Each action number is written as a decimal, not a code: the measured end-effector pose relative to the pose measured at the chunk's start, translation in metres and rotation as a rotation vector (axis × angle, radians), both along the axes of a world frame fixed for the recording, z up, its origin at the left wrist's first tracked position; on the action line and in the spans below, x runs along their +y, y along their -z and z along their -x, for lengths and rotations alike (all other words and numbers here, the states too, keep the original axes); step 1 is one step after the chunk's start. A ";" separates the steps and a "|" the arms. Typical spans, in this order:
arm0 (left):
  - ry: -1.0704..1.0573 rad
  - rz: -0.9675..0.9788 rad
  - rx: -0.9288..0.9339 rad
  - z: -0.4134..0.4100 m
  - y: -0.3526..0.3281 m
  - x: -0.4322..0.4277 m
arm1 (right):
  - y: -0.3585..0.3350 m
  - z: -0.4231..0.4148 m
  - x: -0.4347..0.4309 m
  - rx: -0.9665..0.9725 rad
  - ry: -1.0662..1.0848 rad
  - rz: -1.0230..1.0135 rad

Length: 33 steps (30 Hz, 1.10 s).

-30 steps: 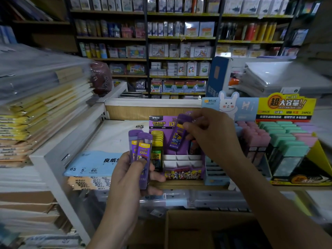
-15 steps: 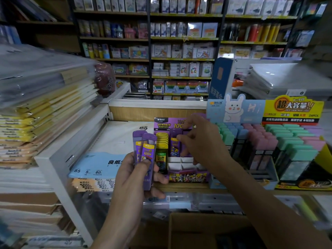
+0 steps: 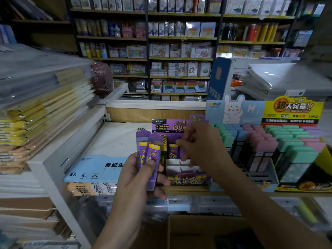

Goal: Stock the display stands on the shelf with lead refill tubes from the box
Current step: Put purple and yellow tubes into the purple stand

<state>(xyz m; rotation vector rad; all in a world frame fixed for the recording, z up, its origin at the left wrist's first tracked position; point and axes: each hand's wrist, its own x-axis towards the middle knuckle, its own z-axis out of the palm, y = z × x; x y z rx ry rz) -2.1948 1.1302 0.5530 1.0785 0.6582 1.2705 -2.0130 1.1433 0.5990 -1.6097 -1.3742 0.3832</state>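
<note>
Two lead refill tubes (image 3: 150, 155): gripped in left hand (image 3: 136, 177), thumb across them.
Right hand (image 3: 199, 148): fingers curled beside newly seated tube (image 3: 173, 150); grip unclear.
Purple display stand (image 3: 188, 180): gains one tube; front slots empty.

Left hand (image 3: 136, 178) grips tubes (image 3: 151, 155) upright; right hand (image 3: 199, 146) reaches forward, fingers curled.

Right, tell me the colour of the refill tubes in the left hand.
The refill tubes are purple with yellow label bands; head view shows them best.
</note>
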 end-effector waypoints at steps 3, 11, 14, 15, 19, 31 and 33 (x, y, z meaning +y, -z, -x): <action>0.033 -0.011 -0.008 -0.002 -0.003 -0.002 | -0.007 0.000 -0.010 0.060 -0.021 -0.061; 0.078 -0.039 0.021 -0.010 -0.003 -0.005 | -0.011 0.006 -0.031 0.338 -0.330 0.096; 0.108 -0.046 0.032 -0.010 -0.003 -0.007 | -0.010 0.005 -0.032 0.354 -0.336 0.104; 0.116 -0.045 0.039 -0.010 -0.004 -0.007 | -0.010 0.005 -0.032 0.380 -0.335 0.099; 0.118 -0.036 0.054 -0.009 -0.004 -0.008 | -0.012 0.005 -0.035 0.463 -0.330 0.103; 0.038 -0.039 0.073 0.005 -0.002 -0.001 | -0.025 -0.025 -0.024 0.340 -0.144 -0.108; 0.027 -0.040 0.079 0.007 -0.002 -0.001 | -0.023 -0.025 -0.020 0.266 -0.116 -0.114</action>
